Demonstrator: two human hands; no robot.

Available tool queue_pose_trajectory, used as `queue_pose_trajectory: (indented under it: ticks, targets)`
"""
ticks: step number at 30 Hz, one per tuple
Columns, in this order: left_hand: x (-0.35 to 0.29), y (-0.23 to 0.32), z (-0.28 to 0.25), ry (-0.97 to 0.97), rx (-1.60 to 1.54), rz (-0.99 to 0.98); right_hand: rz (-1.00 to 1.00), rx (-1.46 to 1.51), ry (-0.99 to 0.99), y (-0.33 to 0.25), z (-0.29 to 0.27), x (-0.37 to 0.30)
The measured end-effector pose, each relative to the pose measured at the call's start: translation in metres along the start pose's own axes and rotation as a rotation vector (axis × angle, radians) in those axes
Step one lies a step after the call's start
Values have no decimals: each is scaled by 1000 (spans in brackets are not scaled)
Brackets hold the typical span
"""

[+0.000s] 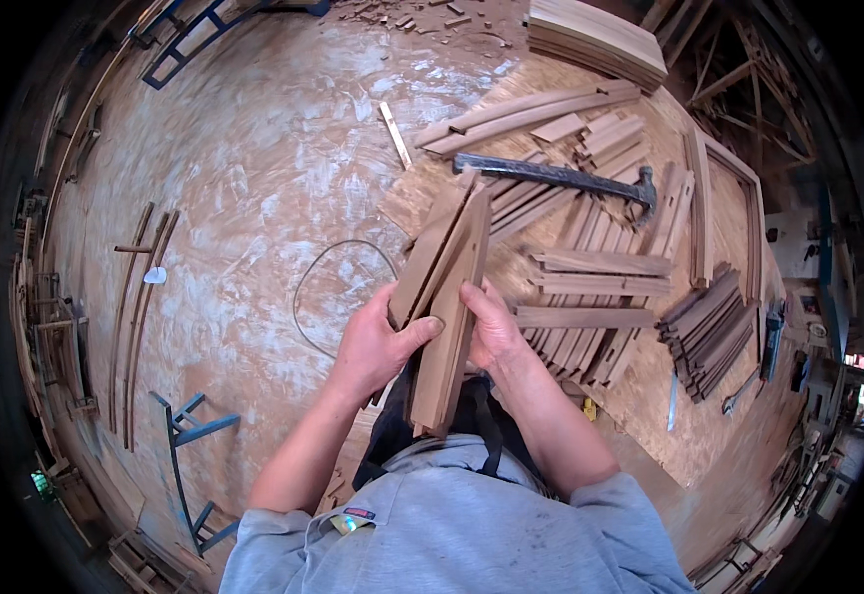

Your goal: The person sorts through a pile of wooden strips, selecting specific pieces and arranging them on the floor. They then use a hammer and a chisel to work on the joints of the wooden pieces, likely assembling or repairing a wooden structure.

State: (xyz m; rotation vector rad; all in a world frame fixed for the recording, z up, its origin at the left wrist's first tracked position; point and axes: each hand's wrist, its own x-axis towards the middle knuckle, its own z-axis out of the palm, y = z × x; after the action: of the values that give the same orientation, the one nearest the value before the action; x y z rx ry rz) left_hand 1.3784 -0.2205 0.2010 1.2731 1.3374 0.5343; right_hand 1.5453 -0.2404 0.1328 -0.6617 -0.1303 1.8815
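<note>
From my end I see both hands full. L hand [373, 342] grips the wooden pcs [452, 327] from the L side, its thumb laid across them; R hand [496, 329] grasps the same pcs from the R, thumb pressed on the R-side pc. They're held together just in front of the grey shirt [422, 520], lengthwise near to far, tilted a bit so the far ends lean R, w/ a narrow dark gap b/w them toward the far end.

Far and R of the hands I've got the hammer [561, 176], dark handle pointing L, head at the R, lying over loose wood. Below it, a pile of slats [600, 264] on the plywood sheet [640, 426] — three lie crosswise over others. Farther R, a bundle of dark strips [709, 332], then a wrench [741, 392] just nearer. At the far R, a stack of boards [595, 45].

On my L side it's the stained floor [244, 158]: a thin wire loop [298, 297] near the L hand, a pale stick [394, 136] farther off, long curved strips [120, 327] well L, and a blue metal frame [190, 433] near L.
</note>
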Motion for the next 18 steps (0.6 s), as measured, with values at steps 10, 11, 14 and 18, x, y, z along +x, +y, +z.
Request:
queue_pose_trajectory:
  ticks: [10, 11, 14, 18]
  targets:
    - [31, -46, -121, -315, -1362, -233, -12, -12, -102, 10, 41, 53]
    - [32, -52, -126, -317, -1368, -207, -16, 10, -90, 12, 45, 56]
    - [37, -60, -136, -158, -1193, -206, 8, 5, -141, 16, 57, 70]
    - [36, -60, -154, 26, -899, -219, 34, -51, -103, 28, 63, 87]
